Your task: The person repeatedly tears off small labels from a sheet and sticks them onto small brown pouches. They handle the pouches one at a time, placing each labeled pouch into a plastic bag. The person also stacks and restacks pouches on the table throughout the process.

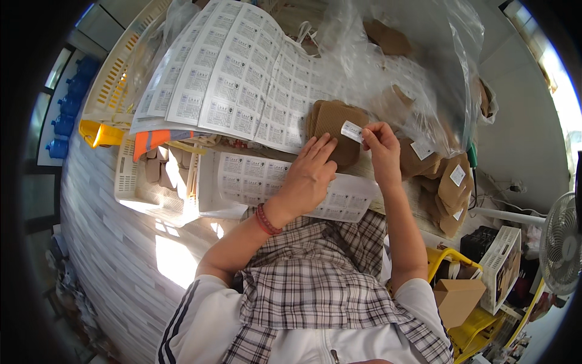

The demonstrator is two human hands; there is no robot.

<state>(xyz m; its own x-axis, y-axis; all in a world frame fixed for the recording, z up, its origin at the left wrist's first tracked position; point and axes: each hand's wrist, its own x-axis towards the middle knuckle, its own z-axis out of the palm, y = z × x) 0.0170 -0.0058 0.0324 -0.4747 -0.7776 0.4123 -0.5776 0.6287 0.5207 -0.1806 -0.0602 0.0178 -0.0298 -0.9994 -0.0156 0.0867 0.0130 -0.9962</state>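
A stack of brown, textured, rounded flat pads (327, 115) lies on the table in front of me. My left hand (310, 170) lies over its near left side, fingers stretched out and pressing lightly on the top pad. Between thumb and forefinger, my right hand (382, 145) pinches the right end of a small white printed label (351, 131). The label is over the top pad; I cannot tell whether its left end is stuck down. Under my left wrist, a sheet of printed labels (251, 176) runs along the table's near edge.
Large sheets of labels (236, 79) spread behind the stack. A clear plastic bag (436, 79) with brown pads inside stands far right. Several labelled pads (451, 188) are piled at the right. A cream basket (127, 182) sits left, a fan (561, 242) right.
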